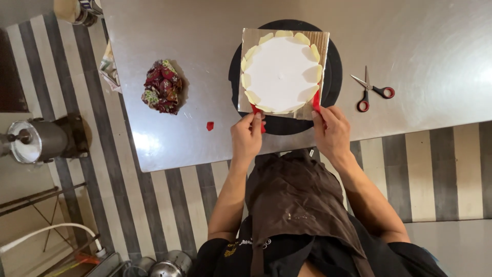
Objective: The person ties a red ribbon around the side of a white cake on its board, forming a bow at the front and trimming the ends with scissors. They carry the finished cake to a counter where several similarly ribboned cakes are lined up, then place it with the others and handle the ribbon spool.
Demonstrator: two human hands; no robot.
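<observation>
You have a white round cake (281, 74) ringed with pale yellow petal pieces, flat on a square silver board (249, 38). Board sits on a black round turntable (334, 66). A red strip (316, 100) runs along the cake's near edge, ends pinched at both corners.

scissors (370, 91) right of cake (281, 74), on table (195, 46)

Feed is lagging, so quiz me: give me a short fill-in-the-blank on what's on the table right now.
1. The scissors with red handles lie to the ____ of the white cake.
2. The cake sits on a ____ board.
3. Both hands pinch a ____ ribbon.

Missing words: right; silver; red
</observation>
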